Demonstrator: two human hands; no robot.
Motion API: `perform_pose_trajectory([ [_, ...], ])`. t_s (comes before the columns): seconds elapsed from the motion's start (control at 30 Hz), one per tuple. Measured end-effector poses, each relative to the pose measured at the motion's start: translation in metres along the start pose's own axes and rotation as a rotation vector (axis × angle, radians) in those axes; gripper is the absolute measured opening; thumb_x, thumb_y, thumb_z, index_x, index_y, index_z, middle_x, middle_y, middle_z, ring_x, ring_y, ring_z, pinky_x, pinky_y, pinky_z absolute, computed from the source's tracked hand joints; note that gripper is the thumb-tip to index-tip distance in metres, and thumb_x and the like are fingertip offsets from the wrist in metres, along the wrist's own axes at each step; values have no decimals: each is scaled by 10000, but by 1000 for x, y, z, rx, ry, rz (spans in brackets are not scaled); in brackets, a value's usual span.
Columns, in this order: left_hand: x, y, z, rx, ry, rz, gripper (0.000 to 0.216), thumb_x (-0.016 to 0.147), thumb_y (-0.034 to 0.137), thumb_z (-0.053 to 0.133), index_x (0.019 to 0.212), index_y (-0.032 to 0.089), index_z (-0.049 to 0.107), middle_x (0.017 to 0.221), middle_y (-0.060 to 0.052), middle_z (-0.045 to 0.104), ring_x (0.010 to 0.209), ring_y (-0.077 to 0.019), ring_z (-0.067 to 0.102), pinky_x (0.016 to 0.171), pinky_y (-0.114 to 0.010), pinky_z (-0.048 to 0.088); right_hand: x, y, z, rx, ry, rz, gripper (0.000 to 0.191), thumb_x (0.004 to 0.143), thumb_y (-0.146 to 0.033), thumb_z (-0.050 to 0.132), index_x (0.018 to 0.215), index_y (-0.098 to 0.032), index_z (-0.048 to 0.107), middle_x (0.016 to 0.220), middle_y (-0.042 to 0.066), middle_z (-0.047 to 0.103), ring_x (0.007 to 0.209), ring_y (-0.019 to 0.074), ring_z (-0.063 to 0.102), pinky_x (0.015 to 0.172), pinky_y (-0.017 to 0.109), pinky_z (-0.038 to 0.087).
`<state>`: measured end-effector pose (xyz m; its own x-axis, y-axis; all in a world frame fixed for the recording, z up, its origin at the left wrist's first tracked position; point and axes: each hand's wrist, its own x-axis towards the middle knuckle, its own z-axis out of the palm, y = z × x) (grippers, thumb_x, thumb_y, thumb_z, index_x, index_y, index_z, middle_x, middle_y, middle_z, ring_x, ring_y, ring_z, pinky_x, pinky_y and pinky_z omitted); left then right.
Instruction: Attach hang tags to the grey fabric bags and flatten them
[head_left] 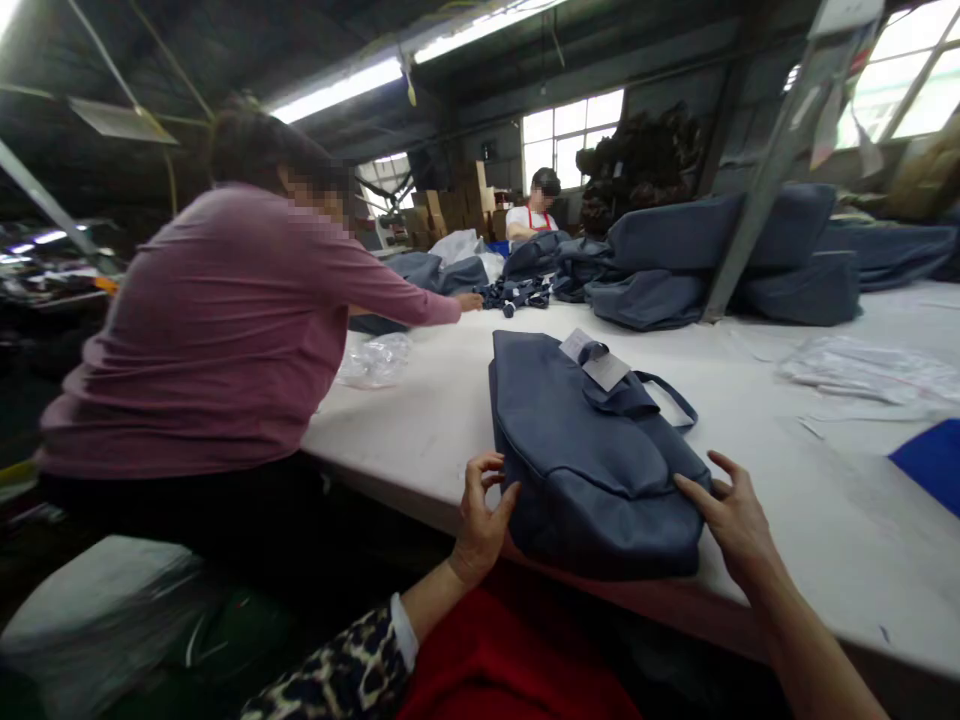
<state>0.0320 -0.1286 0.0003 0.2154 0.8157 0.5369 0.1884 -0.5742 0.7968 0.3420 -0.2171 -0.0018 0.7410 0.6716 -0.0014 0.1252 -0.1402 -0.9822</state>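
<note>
A slate-blue fabric bag (585,450) lies flat on the white table (825,520), its near end at the table's front edge. A paper tag (600,365) and a carry strap sit at its far end. My left hand (480,515) is at the bag's near left corner, fingers curled and pinching the fabric edge. My right hand (731,515) rests on the bag's near right corner, fingers bent and spread against the cloth.
A person in a mauve top (217,330) leans over the table at left, reaching toward dark straps (517,293). Crumpled clear plastic (375,360) lies nearby. Stacked blue bags (720,260) fill the far side. Plastic sleeves (862,370) and a blue sheet (934,460) lie right.
</note>
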Motion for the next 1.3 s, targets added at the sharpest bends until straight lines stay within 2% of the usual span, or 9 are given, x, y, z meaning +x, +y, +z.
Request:
perform_pose_trajectory([
  [0.07, -7, -6, 4, 12, -84, -14, 262, 929, 315, 563, 1157, 219, 475, 1146, -71, 533, 1054, -194, 545, 910, -358, 496, -8, -12, 2, -199, 152, -249, 894, 681, -613, 709, 1400, -170, 413, 1178, 173, 592, 1039, 359, 598, 824, 514, 519],
  [0.13, -10, -10, 6, 79, -254, 34, 195, 937, 324, 552, 1093, 208, 532, 1120, -74, 551, 1049, -208, 532, 932, -378, 470, -21, -30, 11, -365, 136, -602, 705, 783, -589, 636, 1346, -194, 484, 1273, 161, 552, 1176, 360, 520, 953, 546, 452],
  [0.23, -8, -14, 7, 165, -344, 105, 188, 950, 336, 523, 1065, 196, 573, 1101, -87, 561, 1056, -232, 507, 951, -406, 444, -43, -58, 38, -539, -362, -906, 497, 866, -512, 603, 1296, -274, 526, 1234, 84, 601, 1144, 288, 549, 984, 489, 448],
  [0.3, -6, -17, 6, 193, -374, 119, 259, 945, 345, 529, 1153, 194, 564, 1121, -98, 564, 1073, -250, 501, 955, -423, 440, -53, -68, 55, -636, -635, -912, 501, 837, -508, 661, 1264, -277, 539, 1161, 67, 625, 1048, 263, 587, 917, 444, 491],
  [0.37, -3, -21, 7, 212, -417, 138, 360, 928, 360, 559, 1248, 198, 532, 1188, -111, 557, 1119, -271, 493, 976, -444, 427, -58, -70, 67, -711, -714, -901, 532, 780, -538, 719, 1194, -245, 560, 1095, 71, 622, 984, 259, 590, 867, 426, 503],
  [0.63, 2, -33, 13, 290, -461, 220, 437, 887, 370, 598, 1268, 176, 507, 1281, -136, 546, 1156, -294, 496, 996, -461, 417, -50, -65, 73, -848, -790, -1032, 407, 776, -510, 736, 923, -223, 489, 939, 50, 582, 870, 248, 562, 753, 384, 453],
  [0.8, 2, -29, 13, 325, -424, 187, 436, 909, 365, 556, 1295, 177, 481, 1250, -136, 550, 1104, -284, 516, 947, -441, 442, -45, -72, 66, -795, -911, -966, 436, 795, -548, 699, 999, -230, 482, 956, 40, 564, 870, 223, 559, 767, 361, 465],
  [1.03, 3, -30, 17, 438, -504, 249, 483, 868, 432, 588, 1259, 164, 495, 1243, -138, 556, 1114, -302, 506, 943, -477, 436, -57, -47, 70, -929, -764, -1038, 634, 654, -524, 829, 1076, -209, 476, 1021, 95, 596, 928, 296, 587, 798, 437, 484],
  [1.3, 26, -39, 22, 535, -577, 208, 491, 853, 494, 609, 1203, 160, 523, 1179, -132, 584, 1060, -285, 571, 901, -427, 490, -51, -50, 78, -918, -868, -1047, 275, 800, -349, 712, 906, -211, 498, 888, 64, 633, 838, 252, 606, 749, 356, 442],
])
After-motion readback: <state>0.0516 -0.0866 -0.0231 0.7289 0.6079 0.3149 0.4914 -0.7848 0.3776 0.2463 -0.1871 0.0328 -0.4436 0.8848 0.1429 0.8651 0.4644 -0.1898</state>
